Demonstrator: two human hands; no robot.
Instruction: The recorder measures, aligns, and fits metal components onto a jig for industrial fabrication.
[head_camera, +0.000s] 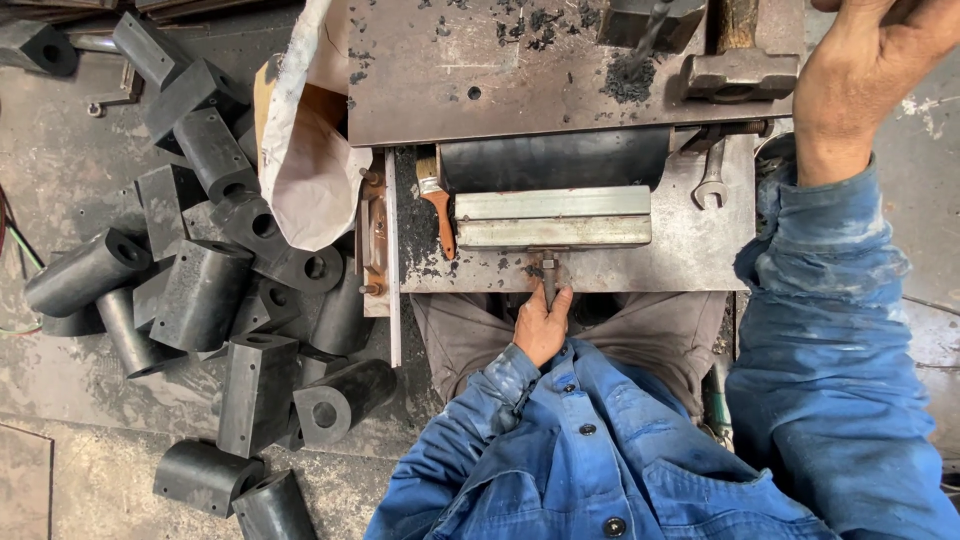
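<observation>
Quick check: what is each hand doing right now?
Left hand: closed on the small metal vise handle.
Right hand: raised at the top edge, fingers cut off; grip cannot be told.

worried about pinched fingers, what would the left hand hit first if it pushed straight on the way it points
The left hand points up along the vise handle it grips; first in line looks like the vise jaw block, though depth is unclear.

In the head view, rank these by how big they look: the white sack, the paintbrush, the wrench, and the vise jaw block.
1. white sack
2. vise jaw block
3. paintbrush and wrench: similar in length, too close to rank.
</observation>
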